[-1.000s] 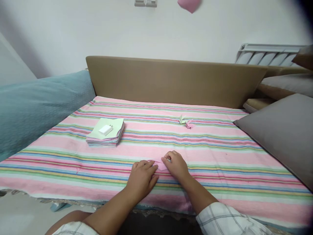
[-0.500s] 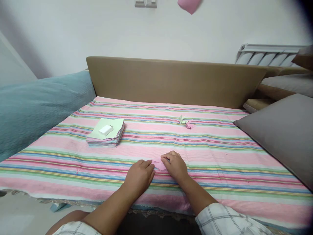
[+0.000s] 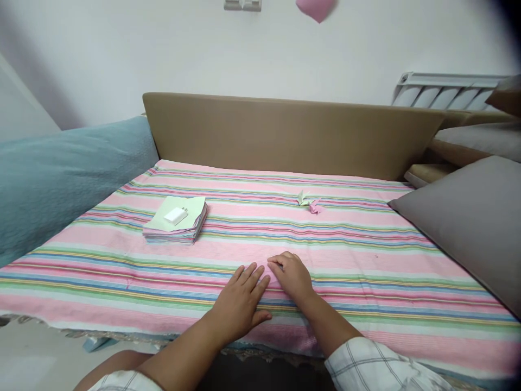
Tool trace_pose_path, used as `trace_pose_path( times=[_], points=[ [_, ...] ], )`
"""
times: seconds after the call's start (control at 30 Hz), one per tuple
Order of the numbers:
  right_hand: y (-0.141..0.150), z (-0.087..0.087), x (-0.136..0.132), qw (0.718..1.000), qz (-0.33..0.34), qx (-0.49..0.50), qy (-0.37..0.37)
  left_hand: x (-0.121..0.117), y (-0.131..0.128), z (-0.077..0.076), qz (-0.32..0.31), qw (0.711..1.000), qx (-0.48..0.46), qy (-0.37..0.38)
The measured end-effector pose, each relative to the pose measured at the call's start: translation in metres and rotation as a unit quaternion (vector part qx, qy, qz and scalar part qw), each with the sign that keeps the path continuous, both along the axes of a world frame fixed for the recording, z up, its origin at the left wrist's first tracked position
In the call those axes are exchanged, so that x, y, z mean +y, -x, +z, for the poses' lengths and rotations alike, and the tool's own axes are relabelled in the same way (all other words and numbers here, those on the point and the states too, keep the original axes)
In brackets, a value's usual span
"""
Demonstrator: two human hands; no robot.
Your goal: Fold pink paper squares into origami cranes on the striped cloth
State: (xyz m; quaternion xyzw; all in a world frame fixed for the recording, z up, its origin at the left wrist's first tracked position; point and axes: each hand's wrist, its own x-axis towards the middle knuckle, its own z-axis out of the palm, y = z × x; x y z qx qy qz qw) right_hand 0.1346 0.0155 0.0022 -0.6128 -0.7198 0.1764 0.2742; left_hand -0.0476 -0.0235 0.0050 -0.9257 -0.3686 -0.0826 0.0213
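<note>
A small piece of pink folded paper (image 3: 274, 278) lies on the striped cloth in front of me, mostly covered by my hands. My left hand (image 3: 241, 304) is laid flat with its fingers spread, the fingertips pressing on the paper's left part. From the right, my right hand (image 3: 292, 276) pinches the paper's far edge between thumb and fingers. Further off stand two folded paper cranes, a pale green crane (image 3: 302, 199) and a pink crane (image 3: 314, 207). To the left sits a stack of coloured paper (image 3: 175, 234) with a white charger plug (image 3: 176, 215) on top.
Striped cloth (image 3: 342, 244) covers the seat. A brown backrest (image 3: 285, 136) runs along the far side, and a blue-covered armrest (image 3: 73, 179) bounds the left. Grey cushions (image 3: 468, 217) lie at the right, near a white radiator (image 3: 443, 92).
My left hand has opened from bent fingers to a flat, spread hand and slid over the paper toward the right. My right hand keeps its pinch in the same place.
</note>
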Motion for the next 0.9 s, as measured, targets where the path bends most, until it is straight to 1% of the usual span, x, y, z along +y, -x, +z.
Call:
trace_pose_path(
  times=[0.2,0.4,0.6,0.7,0.9],
  points=[
    [0.000,0.001,0.000,1.000,0.002,-0.002,0.005,-0.001,0.001,0.001,0.004,1.000,0.000,0.011],
    [0.000,-0.001,0.000,1.000,0.001,-0.008,0.000,-0.001,0.001,0.006,0.010,0.999,-0.007,0.039],
    [0.000,0.001,-0.001,1.000,-0.001,-0.010,-0.003,0.001,0.003,0.006,0.011,0.998,-0.024,0.052],
    [0.000,0.002,-0.002,1.000,-0.003,-0.010,-0.004,0.004,0.007,0.009,0.015,0.997,-0.016,0.068],
    [0.002,0.001,-0.002,1.000,-0.007,-0.018,-0.006,0.012,0.023,0.019,0.044,0.993,-0.003,0.112]
  ],
)
